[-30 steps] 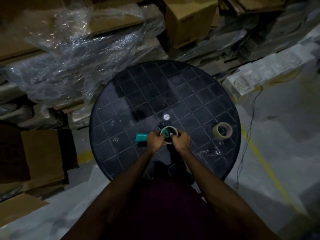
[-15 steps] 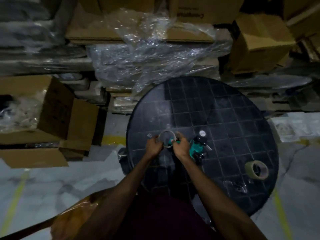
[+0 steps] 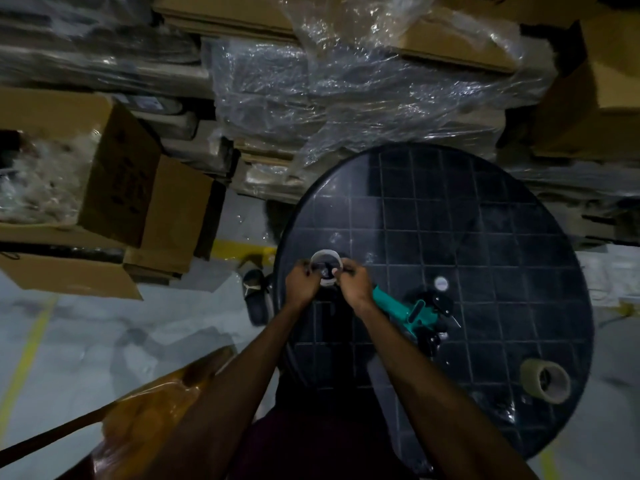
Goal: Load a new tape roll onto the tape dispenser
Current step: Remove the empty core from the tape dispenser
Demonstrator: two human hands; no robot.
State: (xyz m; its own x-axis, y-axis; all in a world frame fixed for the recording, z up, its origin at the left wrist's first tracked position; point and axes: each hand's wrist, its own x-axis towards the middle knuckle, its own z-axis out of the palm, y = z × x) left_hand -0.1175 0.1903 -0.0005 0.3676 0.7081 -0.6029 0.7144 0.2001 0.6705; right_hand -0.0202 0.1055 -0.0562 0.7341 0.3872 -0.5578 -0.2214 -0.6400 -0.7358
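Note:
I hold a thin whitish tape ring [image 3: 325, 258] between both hands above the left edge of the round black table [image 3: 485, 209]. My left hand [image 3: 302, 283] pinches its left side and my right hand [image 3: 356, 284] pinches its right side. The teal tape dispenser [image 3: 405, 310] lies flat on the table just right of my right wrist, with no hand on it. A tan tape roll [image 3: 545, 380] lies on its side near the table's right front edge, well away from both hands.
A small white cap [image 3: 440, 282] and dark objects [image 3: 441, 303] lie by the dispenser's head. Cardboard boxes [image 3: 145, 202] and plastic-wrapped stacks [image 3: 346, 91] crowd the back and left. A sandal [image 3: 256, 296] lies on the floor by the table; a brown wooden piece [image 3: 145, 410] sits lower left.
The ring has come away from the dispenser and moved left in both hands. The dispenser now lies on the table to the right. The view has swung left.

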